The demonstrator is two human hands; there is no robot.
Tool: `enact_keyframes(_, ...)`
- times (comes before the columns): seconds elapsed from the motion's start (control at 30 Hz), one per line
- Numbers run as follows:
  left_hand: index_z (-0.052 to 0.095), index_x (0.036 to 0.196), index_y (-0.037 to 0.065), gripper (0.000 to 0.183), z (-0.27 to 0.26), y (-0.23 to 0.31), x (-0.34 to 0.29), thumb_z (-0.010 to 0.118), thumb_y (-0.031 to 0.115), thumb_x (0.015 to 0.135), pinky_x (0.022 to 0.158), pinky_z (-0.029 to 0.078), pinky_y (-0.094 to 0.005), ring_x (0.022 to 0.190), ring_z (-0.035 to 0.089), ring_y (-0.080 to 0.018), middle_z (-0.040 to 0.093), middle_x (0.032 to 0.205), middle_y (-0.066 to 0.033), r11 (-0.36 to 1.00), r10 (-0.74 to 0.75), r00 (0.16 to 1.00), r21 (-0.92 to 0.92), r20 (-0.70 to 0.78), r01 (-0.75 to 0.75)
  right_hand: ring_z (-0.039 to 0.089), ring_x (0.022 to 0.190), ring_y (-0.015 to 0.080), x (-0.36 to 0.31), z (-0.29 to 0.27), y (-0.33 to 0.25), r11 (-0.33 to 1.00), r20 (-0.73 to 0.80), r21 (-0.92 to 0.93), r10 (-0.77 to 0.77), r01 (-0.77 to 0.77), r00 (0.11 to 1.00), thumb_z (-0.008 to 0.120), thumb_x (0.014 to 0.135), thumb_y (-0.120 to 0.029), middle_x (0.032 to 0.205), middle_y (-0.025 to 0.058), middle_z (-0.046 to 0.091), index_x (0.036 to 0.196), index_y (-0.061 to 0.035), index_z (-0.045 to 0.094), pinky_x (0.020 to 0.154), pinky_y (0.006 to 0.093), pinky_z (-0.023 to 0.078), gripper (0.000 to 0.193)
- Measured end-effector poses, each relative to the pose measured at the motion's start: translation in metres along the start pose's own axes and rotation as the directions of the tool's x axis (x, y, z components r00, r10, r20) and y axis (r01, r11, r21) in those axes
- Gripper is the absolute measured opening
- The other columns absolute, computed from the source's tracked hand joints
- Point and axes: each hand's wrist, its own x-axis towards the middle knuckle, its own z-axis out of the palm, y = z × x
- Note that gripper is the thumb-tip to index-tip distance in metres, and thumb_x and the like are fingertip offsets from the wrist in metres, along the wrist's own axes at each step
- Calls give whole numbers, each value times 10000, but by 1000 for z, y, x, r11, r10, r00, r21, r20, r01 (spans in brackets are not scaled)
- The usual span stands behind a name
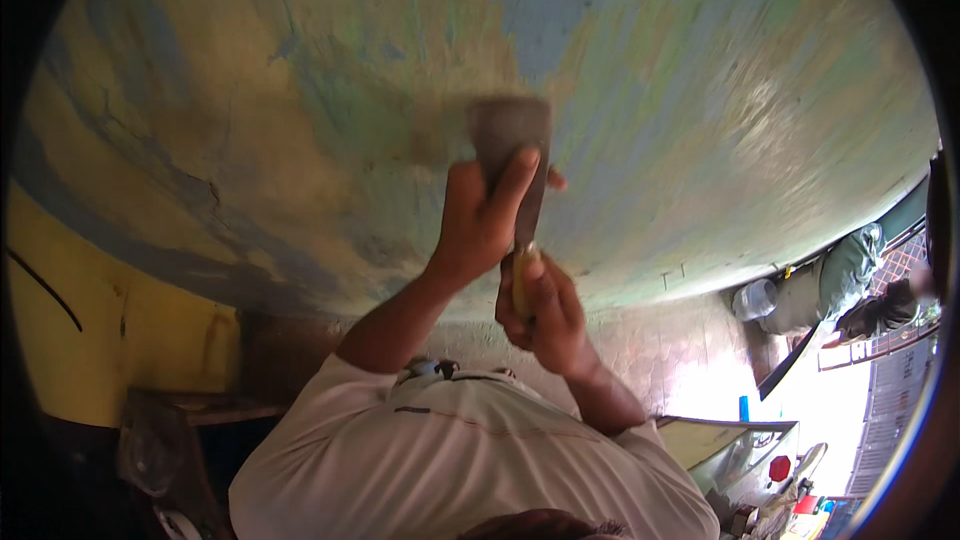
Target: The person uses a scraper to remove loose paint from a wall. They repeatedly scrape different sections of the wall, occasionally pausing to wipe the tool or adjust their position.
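Observation:
A wide-bladed paint scraper (512,125) is in front of me, its blade pointing up at the patchy painted wall (360,50). My right hand (556,312) is closed around its yellowish wooden handle. Higher up, my left hand (478,212) grips the metal blade, its thumb pressed along the face and a fingertip showing past the right edge. The blade's top edge is smeared by motion, and I cannot tell whether it touches the wall. Green, tan and blue-grey patches cover the wall around it, with thin cracks on the left.
On the left is a yellow wall (165,335) with dark furniture (165,440) below it. To the right stand a whitish bucket (755,300) and a heap of cloth-like things (850,275). A glass-sided case (735,465) is at the lower right, near a bright opening.

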Motion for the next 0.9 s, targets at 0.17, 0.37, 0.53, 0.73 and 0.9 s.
enact_keyframes(0.17,692,891,5,377,-4,0,-2,543,333,1004,488,360,-260,549,487,-44,669,671,-24,994,-88,996,67,6,87,323,456,42,-2,-1,-2,1000,-19,-7,-17,17,1000,319,1064,-472,586,-6,432,1009,-80,458,396,219,250,419)
enact_keyframes(0.37,683,862,7,381,-1,7,7,537,329,1004,491,371,-255,546,506,-47,673,678,-25,995,-43,999,87,32,40,304,446,45,0,-5,-11,998,28,-3,-56,56,998,331,1054,-495,589,-3,432,1016,-81,452,393,220,245,433)
enact_keyframes(0.53,686,876,-1,390,4,8,9,540,340,999,484,373,-255,541,511,-47,670,674,-29,999,-23,1000,43,-4,23,313,448,44,1,-5,-14,997,22,-25,-70,71,997,332,1058,-484,597,-4,436,1010,-82,458,397,217,244,424)
enact_keyframes(0.73,694,853,11,390,6,11,14,545,342,996,478,358,-258,534,500,-46,646,647,-5,998,-19,1000,53,1,19,307,433,45,3,-4,-17,998,-17,-40,-48,48,999,334,1064,-461,569,-6,430,995,-81,466,390,213,240,408)
enact_keyframes(0.9,683,873,25,369,3,13,16,548,347,992,502,373,-262,552,505,-48,644,669,-10,996,-50,998,74,37,47,318,414,39,6,-6,-20,993,-58,-34,-113,111,992,338,1059,-478,559,-11,434,1013,-74,481,386,210,239,431)
